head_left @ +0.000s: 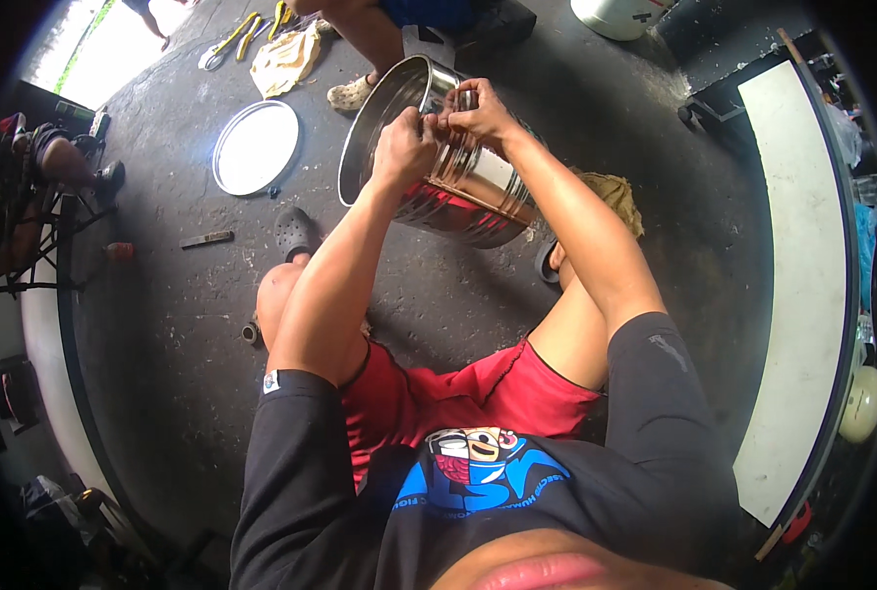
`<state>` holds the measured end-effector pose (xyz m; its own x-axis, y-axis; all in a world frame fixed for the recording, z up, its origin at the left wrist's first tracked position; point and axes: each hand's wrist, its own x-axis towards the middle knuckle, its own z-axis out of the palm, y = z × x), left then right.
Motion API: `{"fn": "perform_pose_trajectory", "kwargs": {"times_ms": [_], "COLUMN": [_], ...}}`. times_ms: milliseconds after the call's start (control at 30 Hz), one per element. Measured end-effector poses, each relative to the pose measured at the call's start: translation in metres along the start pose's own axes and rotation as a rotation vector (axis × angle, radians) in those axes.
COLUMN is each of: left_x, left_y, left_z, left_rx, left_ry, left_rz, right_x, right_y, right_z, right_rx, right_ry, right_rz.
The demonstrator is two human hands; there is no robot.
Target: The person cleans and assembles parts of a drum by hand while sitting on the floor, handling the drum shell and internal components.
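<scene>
A shiny metal drum [360,133], ribbed along its side, leans tilted on the floor between my feet. Its open round end faces to the left. My left hand [406,149] is closed at the drum's upper side, the thumb beside the rim. Right against it, my right hand [482,114] is closed too, its fingers bent and pinching over the ribbed wall. Whatever small part sits between the fingertips of both hands is hidden.
Left of the drum a round shiny lid or ring [256,147] lies on the dark floor. Beyond it are yellow-handled tools [230,41] and a beige cloth [287,57]. A flat bar [207,239] lies nearer. Another person's leg [368,34] is behind the drum. A long white board [802,275] runs along the right.
</scene>
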<state>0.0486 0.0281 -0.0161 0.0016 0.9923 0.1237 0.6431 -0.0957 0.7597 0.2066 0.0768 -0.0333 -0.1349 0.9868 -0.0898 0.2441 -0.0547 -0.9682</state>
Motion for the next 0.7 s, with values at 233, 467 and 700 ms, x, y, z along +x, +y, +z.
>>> {"fn": "perform_pose_trajectory", "kwargs": {"times_ms": [233,467,700], "left_x": [-0.004,-0.005,-0.012], "left_y": [0.008,0.014,0.015], "left_z": [0.008,0.008,0.012], "left_rx": [-0.107,-0.062,-0.104], "left_ry": [-0.027,-0.045,-0.022], "left_rz": [0.000,-0.005,-0.005], "right_x": [0.001,-0.008,-0.004], "right_y": [0.002,0.001,0.005], "right_z": [-0.014,-0.014,-0.006], "right_rx": [0.495,0.379,0.373], "right_ry": [-0.126,-0.088,-0.036], "right_rz": [0.301,0.221,0.224]}}
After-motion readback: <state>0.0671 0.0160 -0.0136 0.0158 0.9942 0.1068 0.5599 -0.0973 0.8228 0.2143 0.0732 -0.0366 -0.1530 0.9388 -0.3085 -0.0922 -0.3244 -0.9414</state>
